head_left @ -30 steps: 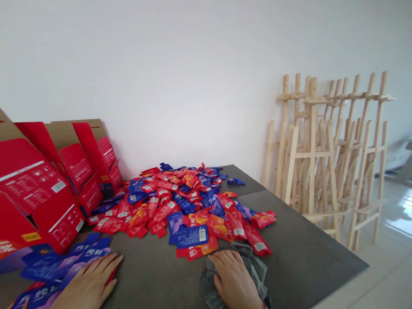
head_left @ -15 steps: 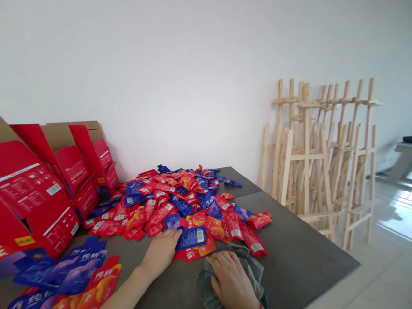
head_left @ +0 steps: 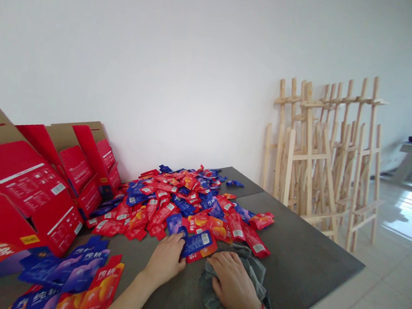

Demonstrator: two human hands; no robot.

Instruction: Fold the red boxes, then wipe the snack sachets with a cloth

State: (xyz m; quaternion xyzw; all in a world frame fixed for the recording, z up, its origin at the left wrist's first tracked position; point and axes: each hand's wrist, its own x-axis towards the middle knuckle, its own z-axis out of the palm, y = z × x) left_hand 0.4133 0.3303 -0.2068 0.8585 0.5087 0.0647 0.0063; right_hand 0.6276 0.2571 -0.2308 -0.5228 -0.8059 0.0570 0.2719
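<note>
My left hand is at the near edge of a large heap of red and blue pouches. Its fingertips touch the left end of a blue pouch, and its thumb is spread away from the fingers. That blue pouch lies over a red one with orange fruit printed on it. My right hand grips a crumpled grey cloth on the dark table, just right of the blue pouch; part of the cloth is hidden under the palm.
Open red cardboard boxes stand along the left side. Closer to me lie blue and red pouches in a spread row. The dark table ends at the right, with wooden easels beyond, against the white wall.
My left hand has shifted slightly, and its thumb now shows apart from the fingers. The blue pouch has turned a little under the fingertips. My right hand stays on the cloth.
</note>
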